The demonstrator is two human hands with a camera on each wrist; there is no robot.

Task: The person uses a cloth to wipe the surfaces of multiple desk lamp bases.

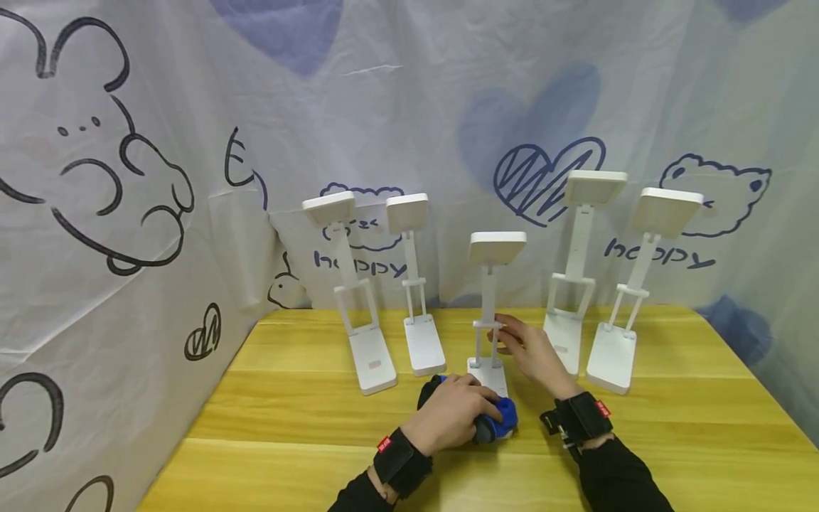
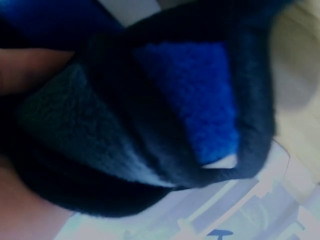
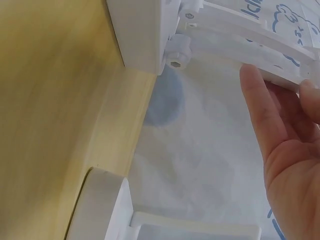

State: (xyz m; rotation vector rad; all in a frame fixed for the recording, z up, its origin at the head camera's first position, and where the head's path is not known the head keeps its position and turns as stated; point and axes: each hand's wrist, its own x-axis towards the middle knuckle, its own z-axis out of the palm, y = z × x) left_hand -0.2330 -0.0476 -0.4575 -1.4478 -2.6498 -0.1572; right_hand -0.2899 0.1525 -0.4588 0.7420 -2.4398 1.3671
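L hand [image 1: 454,412] grips soft, blue-and-black fleece cloth [image 1: 507,416] at base [image 1: 488,380] of ctr. white plastic folding stand [image 1: 488,293], mid-table [image 1: 294,427], R hand [image 1: 531,355] pinching its strut [image 1: 495,350]; stand prob. light, stiff, smooth, hinge-fragile: hold base/strut.

Backdrop cloth [image 1: 409,142]: "happy" x2, dk. blue script. Wrist straps [image 1: 582,418]: red tags [image 1: 603,409], txt illeg.

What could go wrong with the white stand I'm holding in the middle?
The middle stand might tip or slide: the left hand holds the blue-and-dark cloth against its base, while the right hand grips just a slim support.

The right hand could also knock the neighbouring stand, which stands close beside it.
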